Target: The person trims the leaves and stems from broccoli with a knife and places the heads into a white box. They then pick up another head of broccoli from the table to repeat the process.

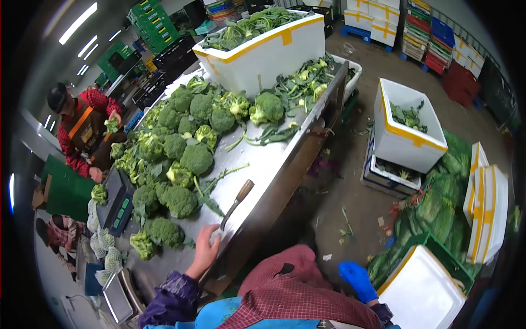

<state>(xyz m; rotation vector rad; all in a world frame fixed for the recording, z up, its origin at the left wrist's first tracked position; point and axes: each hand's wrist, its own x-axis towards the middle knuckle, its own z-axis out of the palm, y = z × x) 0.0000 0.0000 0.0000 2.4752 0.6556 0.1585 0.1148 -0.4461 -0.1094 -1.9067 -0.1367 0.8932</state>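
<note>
A heap of broccoli heads (195, 159) lies on the metal table (263, 159). Near the table's front edge rests a knife (239, 198) with a wooden handle and a curved metal end. My left hand (206, 249), bare, is at the table edge just below the knife's metal end; whether its fingers touch or hold anything is not clear. My right hand (356, 281), in a blue glove, hangs low beside the apron, above the floor. Its fingers are too small and bunched to read. Cut stems and leaves (272, 134) lie beyond the knife.
A white foam box of leaves (263, 60) stands on the far table end. Scales (118, 200) sit left. A co-worker (82, 129) holds broccoli across the table. On the right are a foam box (408, 129), green-netted vegetables (438, 205) and a white lid (422, 290).
</note>
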